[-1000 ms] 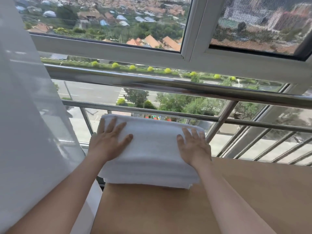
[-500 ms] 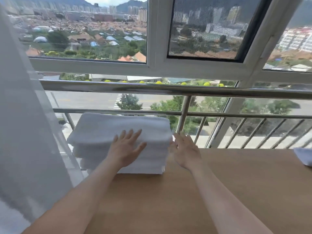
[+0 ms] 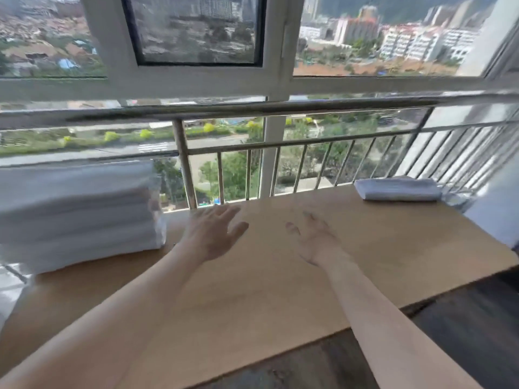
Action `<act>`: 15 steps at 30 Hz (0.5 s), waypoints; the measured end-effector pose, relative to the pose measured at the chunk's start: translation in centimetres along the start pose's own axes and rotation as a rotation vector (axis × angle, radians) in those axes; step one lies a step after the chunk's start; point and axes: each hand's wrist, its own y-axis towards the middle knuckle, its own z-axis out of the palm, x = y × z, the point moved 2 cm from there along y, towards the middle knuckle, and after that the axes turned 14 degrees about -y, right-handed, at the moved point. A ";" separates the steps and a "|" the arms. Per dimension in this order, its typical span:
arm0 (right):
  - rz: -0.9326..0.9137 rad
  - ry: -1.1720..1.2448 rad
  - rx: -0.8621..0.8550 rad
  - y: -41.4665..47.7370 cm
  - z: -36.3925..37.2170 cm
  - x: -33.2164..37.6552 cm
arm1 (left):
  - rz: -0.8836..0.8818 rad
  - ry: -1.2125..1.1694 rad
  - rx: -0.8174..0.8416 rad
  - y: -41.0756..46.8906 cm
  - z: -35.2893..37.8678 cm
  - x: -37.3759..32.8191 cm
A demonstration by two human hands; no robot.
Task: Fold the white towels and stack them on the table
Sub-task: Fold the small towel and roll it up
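A tall stack of folded white towels stands at the left end of the wooden table. Another white towel lies flat at the far right corner of the table. My left hand hovers over the bare tabletop just right of the stack, fingers spread and holding nothing. My right hand is beside it, also with straight fingers and empty, pointing toward the right. Neither hand touches a towel.
A steel railing with vertical bars runs along the table's far edge, in front of a large window. A white curtain hangs at the far left. Dark floor shows past the table's near right edge.
Both hands have lifted off the towel stack and moved right over the bare table. The view has swung right, bringing the far-right towel into sight.
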 end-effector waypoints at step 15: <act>0.221 0.013 0.069 2.1 -1.0 -23.9 | 0.203 0.008 0.143 13.9 14.4 -19.3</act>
